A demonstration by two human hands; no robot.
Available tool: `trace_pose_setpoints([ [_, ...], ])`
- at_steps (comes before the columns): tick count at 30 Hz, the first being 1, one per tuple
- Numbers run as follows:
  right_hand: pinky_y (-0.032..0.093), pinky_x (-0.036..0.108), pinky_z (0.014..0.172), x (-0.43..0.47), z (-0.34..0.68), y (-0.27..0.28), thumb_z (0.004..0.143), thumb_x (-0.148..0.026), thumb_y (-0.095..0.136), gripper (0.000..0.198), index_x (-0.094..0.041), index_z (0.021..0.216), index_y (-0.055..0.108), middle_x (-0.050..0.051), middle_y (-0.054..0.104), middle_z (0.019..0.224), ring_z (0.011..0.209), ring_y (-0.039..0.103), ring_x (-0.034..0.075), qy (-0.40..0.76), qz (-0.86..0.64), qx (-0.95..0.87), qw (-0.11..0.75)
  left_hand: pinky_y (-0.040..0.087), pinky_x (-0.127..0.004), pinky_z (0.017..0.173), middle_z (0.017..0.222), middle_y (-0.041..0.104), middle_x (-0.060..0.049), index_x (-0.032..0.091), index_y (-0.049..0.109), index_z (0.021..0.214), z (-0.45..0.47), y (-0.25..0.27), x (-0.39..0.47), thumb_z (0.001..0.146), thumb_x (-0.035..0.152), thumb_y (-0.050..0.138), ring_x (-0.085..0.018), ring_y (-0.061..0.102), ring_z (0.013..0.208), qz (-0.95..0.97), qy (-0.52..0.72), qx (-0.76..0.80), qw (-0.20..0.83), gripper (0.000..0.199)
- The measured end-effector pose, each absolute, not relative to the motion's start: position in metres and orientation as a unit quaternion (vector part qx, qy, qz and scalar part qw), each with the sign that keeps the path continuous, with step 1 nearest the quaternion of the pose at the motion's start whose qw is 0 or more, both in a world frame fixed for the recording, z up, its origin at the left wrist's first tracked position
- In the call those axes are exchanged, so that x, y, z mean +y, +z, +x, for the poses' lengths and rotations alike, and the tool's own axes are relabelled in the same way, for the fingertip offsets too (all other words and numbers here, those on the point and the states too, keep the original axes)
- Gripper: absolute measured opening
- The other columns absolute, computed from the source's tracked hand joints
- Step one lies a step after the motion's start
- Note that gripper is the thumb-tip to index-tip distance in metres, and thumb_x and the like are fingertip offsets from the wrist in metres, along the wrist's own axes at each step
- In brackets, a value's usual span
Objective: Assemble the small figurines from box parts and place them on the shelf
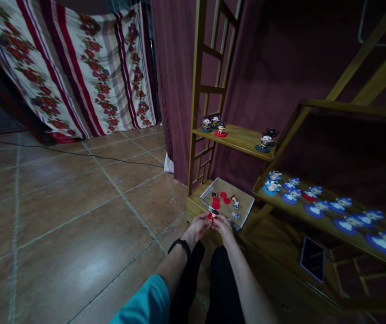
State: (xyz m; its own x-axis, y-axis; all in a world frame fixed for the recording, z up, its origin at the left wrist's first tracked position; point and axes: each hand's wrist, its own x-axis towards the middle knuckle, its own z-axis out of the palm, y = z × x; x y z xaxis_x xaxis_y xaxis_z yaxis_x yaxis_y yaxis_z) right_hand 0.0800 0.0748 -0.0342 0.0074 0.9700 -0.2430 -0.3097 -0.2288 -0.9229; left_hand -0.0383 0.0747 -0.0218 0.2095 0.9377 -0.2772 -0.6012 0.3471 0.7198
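Red and black, a small doll figurine (215, 213) is pinched in the fingertips of both hands, the left hand (197, 226) and the right hand (225, 228), at the near edge of a shallow cardboard box (245, 209). The step in hand appears to be fitting the figurine to a red base, though the fingers hide the join. From here, the move seems to call for one hand steadying while the other presses gently. Loose red discs (226, 200) and small figure pieces (235, 205) lie inside the box. Beyond it, an upper shelf (240, 137) carries dark-haired figurines (206, 123); to the right, blurred blue-and-white figurines (292, 195) stand above a dark-screened smartphone (312, 258). No brand, label or writing can be read on any of these.
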Motion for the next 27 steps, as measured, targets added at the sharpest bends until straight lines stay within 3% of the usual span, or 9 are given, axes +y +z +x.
trace_pose_setpoints([
  [9, 0.048, 0.025, 0.055, 0.075, 0.078, -0.037, 0.053, -0.032, 0.070, 0.031, -0.018, 0.078, 0.061, 0.002, 0.067, 0.071, 0.060, 0.062, 0.014, 0.618, -0.475, -0.341, 0.525, 0.044, -0.017, 0.052, 0.070, 0.066, -0.006, 0.009, 0.065, 0.082, -0.040, -0.021, 0.077, 0.059, 0.003, 0.066, -0.007, 0.056, 0.050, 0.217, 0.509, 0.381, 0.740, 0.024],
  [18, 0.049, 0.026, 0.060, 0.070, 0.081, -0.026, 0.057, -0.032, 0.067, 0.035, -0.019, 0.089, 0.062, 0.004, 0.068, 0.083, 0.072, 0.064, 0.018, 0.637, -0.459, -0.348, 0.513, 0.045, -0.022, 0.063, 0.074, 0.067, -0.007, 0.010, 0.064, 0.086, -0.040, -0.023, 0.076, 0.051, 0.000, 0.069, -0.011, 0.060, 0.061, 0.221, 0.528, 0.346, 0.744, 0.037],
  [27, 0.048, 0.025, 0.057, 0.070, 0.078, -0.027, 0.057, -0.033, 0.066, 0.036, -0.020, 0.090, 0.062, 0.004, 0.068, 0.081, 0.066, 0.063, 0.016, 0.624, -0.470, -0.352, 0.516, 0.045, -0.023, 0.063, 0.074, 0.067, -0.008, 0.009, 0.065, 0.085, -0.040, -0.021, 0.075, 0.052, 0.001, 0.069, -0.012, 0.060, 0.062, 0.238, 0.533, 0.338, 0.738, 0.035],
])
